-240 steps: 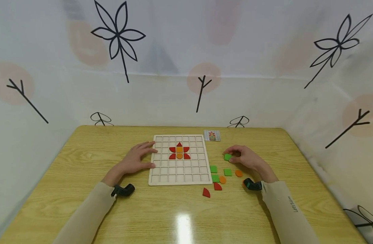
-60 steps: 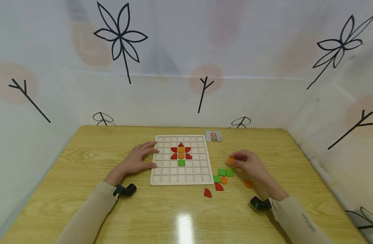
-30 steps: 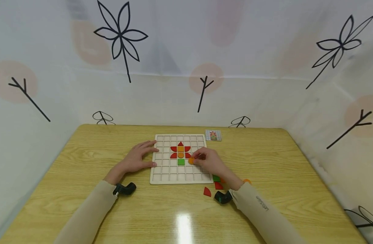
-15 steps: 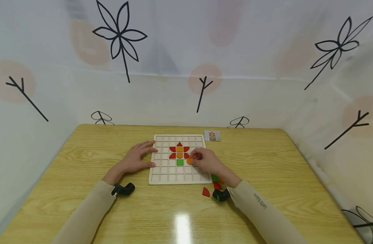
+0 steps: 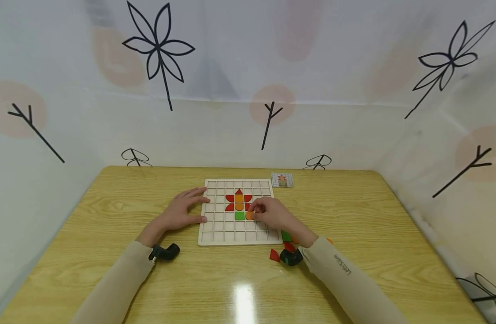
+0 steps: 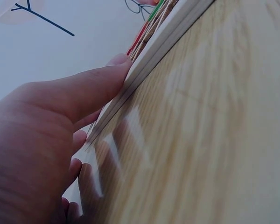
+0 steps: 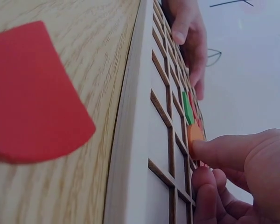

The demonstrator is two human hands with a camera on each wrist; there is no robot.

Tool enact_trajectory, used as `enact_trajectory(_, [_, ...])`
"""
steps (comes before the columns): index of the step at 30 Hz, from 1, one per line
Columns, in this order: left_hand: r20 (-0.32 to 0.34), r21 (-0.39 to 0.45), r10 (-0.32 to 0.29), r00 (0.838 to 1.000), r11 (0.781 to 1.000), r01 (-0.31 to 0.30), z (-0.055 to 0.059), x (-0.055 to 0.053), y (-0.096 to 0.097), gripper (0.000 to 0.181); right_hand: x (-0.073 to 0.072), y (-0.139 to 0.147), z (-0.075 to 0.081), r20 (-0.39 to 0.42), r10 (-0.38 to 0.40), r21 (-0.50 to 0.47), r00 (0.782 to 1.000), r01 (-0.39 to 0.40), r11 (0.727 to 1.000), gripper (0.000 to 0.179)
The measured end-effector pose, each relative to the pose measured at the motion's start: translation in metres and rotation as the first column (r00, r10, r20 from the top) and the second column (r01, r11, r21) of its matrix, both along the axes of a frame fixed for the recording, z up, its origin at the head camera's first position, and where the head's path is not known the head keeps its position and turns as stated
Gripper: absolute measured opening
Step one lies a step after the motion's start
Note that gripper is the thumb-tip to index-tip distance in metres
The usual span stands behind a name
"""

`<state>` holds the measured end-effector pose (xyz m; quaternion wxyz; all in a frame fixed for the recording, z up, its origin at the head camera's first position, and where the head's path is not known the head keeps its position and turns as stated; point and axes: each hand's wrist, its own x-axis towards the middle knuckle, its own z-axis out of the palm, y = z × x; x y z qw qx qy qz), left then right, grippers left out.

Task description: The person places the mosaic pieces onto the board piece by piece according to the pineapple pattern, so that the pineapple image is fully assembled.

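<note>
In the head view, one gridded board (image 5: pixel 219 226) lies on the table (image 5: pixel 110 216). On it sit one red triangle (image 5: pixel 239 192) at 12 o'clock, one orange square (image 5: pixel 239 198) below that, one seated disc (image 5: pixel 239 207) at 6 o'clock of the square, four red petals (image 5: pixel 230 198) flanking the two, the lower right one partly covered, and one green square (image 5: pixel 240 216). The right hand (image 5: pixel 274 212) pinches one orange disc (image 5: pixel 249 216) between thumb and fingers, over the board at 3 o'clock of the green square; I cannot tell whether it lies flat. The left hand (image 5: pixel 181 211) touches the board's 9 o'clock edge, fingers spread apart. One card (image 5: pixel 282 180) lies at 2 o'clock; toward 4 o'clock show one loose green piece (image 5: pixel 286 236), two loose orange pieces (image 5: pixel 295 240) and two loose red pieces (image 5: pixel 274 255), some partly hidden by the right arm

In the left wrist view, one thumb (image 6: pixel 91 86) rests against the board's edge

In the right wrist view, one red piece looms at 9 o'clock, the left hand is at 1 o'clock, and the orange disc sits clamped just beside the green square
</note>
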<state>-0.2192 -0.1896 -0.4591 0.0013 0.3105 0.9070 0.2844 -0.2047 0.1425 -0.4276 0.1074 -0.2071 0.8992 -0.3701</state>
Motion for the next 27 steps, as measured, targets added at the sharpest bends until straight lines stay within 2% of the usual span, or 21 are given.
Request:
enact_trajectory(12, [-0.004,0.0,0.001,1.0,1.0,-0.001,0.001,-0.001,0.001,0.057,0.0,0.002,-0.002,0.024,-0.018,-0.033,1.0,0.019,0.999,0.005])
enact_trajectory(20, [-0.012,-0.008,-0.01,1.0,1.0,0.01,0.001,-0.001,0.001,0.057,0.001,0.015,-0.002,0.066,-0.014,-0.139,0.998,0.023,0.99,0.009])
enact_trajectory(24, [-0.01,-0.004,-0.012,1.0,1.0,0.012,0.003,-0.001,0.001,0.057,0.002,0.022,0.0,0.049,0.051,-0.148,0.997,-0.043,0.988,0.013])
enact_trajectory(27, [-0.013,-0.003,-0.007,1.0,1.0,0.007,0.003,-0.001,0.0,0.058,0.002,0.024,0.0,-0.01,0.134,-0.111,0.991,-0.134,0.985,0.017])
